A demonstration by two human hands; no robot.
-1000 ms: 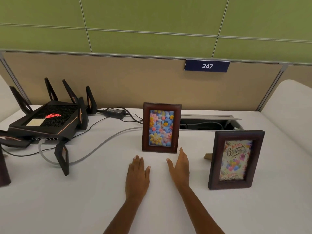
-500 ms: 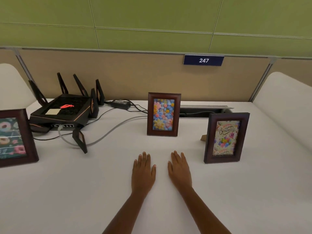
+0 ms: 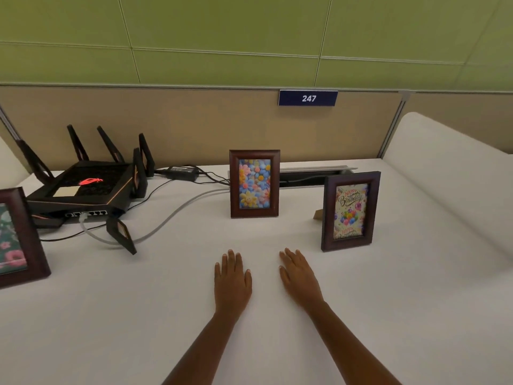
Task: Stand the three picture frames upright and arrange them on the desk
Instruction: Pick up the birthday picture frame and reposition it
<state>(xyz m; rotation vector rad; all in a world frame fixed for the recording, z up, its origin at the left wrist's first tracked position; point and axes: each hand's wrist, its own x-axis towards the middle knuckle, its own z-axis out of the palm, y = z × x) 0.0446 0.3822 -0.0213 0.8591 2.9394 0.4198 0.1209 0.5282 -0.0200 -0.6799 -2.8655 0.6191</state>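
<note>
Picture frames stand upright on the white desk (image 3: 138, 315): the flower frame (image 3: 254, 183) at centre back, the birthday frame (image 3: 350, 211) to its right, the doughnut frame (image 3: 19, 237) at far left. Left hand (image 3: 232, 282) and right hand (image 3: 299, 276) lie flat, fingers extended, holding nothing.

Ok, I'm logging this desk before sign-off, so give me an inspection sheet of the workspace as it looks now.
Surface: white desk, bare around the hands.
Job's things: flower frame upright at centre back; birthday frame upright to the right; third frame upright at far left, cut off by the image edge.
Clutter: black router with antennas; power adapter.
Grippers: left hand and right hand flat on the desk, holding nothing.
Cables: grey cable and thin black leads run from the router towards the desk's cable slot.
Surroundings: tan partition with sign 247; green wall above.
</note>
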